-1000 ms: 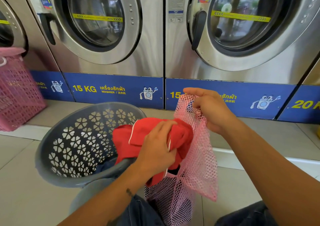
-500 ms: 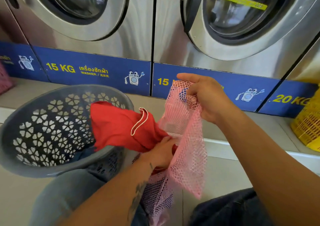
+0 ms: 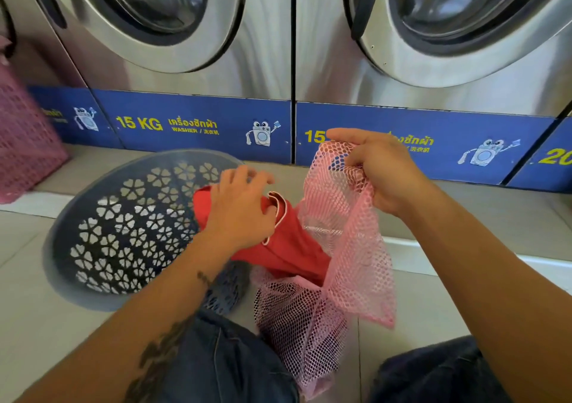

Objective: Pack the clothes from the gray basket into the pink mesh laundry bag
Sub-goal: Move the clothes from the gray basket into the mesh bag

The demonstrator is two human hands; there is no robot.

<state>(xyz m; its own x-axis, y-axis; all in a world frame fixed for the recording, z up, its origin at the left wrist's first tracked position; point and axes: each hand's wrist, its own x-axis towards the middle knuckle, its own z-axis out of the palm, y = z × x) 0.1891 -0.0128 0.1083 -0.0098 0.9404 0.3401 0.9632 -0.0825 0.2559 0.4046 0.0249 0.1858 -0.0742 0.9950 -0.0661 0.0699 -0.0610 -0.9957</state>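
My right hand (image 3: 380, 170) pinches the top edge of the pink mesh laundry bag (image 3: 346, 248) and holds its mouth up and open. A red garment with white trim (image 3: 291, 248) sticks halfway out of that mouth, its lower end inside the mesh. My left hand (image 3: 241, 207) lies on the garment's upper end, fingers curled over the cloth. The gray basket (image 3: 123, 226) with flower-shaped holes stands tilted on the floor to the left, its rim touching the garment. What lies inside the basket is hidden by my forearm.
Two steel front-loading washers (image 3: 216, 46) with blue 15 KG panels stand on a raised ledge straight ahead. A pink plastic basket (image 3: 24, 142) sits on the ledge at far left. My knees in dark jeans (image 3: 223, 362) frame the bag's bottom on the tiled floor.
My left hand has come up out of the bag's mouth and moved onto the garment's upper end. More of the red garment sits inside the mesh. The right hand keeps its hold.
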